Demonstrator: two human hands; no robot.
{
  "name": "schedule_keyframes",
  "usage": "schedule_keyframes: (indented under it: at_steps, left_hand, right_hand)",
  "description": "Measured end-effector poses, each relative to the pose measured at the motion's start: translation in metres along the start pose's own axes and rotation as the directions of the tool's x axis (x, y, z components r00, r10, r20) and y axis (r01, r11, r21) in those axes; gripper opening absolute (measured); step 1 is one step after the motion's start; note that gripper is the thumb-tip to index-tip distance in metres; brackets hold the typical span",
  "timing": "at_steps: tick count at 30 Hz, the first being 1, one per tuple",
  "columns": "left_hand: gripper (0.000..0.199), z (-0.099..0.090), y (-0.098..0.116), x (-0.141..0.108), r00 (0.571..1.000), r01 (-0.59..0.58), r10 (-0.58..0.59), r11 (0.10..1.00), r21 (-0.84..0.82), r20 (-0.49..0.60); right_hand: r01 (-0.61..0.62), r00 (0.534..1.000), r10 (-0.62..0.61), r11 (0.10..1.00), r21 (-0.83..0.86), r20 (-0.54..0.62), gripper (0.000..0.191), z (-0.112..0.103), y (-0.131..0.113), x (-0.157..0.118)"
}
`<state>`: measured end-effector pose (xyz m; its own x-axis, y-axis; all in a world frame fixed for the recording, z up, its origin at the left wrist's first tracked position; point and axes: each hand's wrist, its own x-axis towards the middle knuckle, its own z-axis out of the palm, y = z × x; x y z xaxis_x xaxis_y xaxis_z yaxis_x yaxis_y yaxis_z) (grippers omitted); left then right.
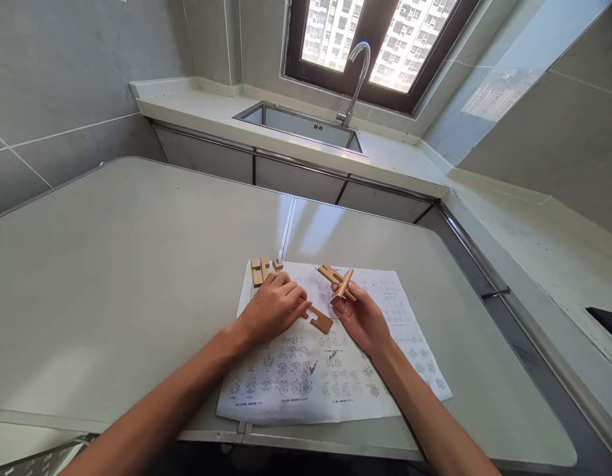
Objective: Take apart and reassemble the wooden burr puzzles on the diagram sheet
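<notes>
My left hand [275, 305] is closed over the near-left part of the paper, its fingers pinching one end of a notched wooden puzzle piece [322, 322]. My right hand [364, 322] grips two wooden puzzle pieces set crosswise: a flat slotted one with a dark mark [328, 272] and a narrower bar [344, 285] across it. Under both hands lies a white instruction sheet [405, 383] printed with small diagrams. Several more wooden pieces [257, 276] stand at the sheet's far left corner, partly hidden by my left hand.
The sheet rests on a pale folding table [137, 264] with a seam running away from me. Beyond its far edge is a counter [187, 99] with a sink [306, 125] and a tall faucet [358, 79]. Another counter [544, 244] runs along the right.
</notes>
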<state>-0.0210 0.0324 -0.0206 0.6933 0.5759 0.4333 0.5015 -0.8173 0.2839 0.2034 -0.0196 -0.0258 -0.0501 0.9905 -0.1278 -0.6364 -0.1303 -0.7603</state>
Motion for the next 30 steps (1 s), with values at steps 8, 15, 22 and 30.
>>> schedule_keyframes:
  at_steps: [8, 15, 22, 30]
  left_hand:
    - [0.022, -0.0011, 0.0008, -0.001, 0.996, -0.087, 0.087, 0.996, 0.02, 0.01]
    - [0.009, 0.0005, 0.008, -0.0019, 0.964, -0.256, 0.26, 0.964, -0.069, 0.056]
    - [0.016, 0.0015, 0.0061, -0.0005, 0.992, -0.12, 0.121, 0.991, 0.06, -0.02]
    - [0.015, -0.0015, 0.0011, 0.001, 0.991, 0.081, -0.059, 0.98, 0.182, -0.122]
  right_hand:
    - [-0.001, 1.0, 0.002, 1.0, 0.016, -0.028, 0.018, 0.0029, -0.0014, -0.0008]
    - [0.002, 0.999, -0.002, 1.0, 0.007, -0.036, 0.02, 0.0017, -0.0007, -0.0006]
    - [-0.006, 0.999, 0.007, 1.0, 0.025, -0.033, 0.038, 0.0005, 0.0015, 0.0007]
    - [0.001, 1.0, -0.001, 1.0, 0.018, 0.001, 0.037, 0.0014, 0.0004, 0.0004]
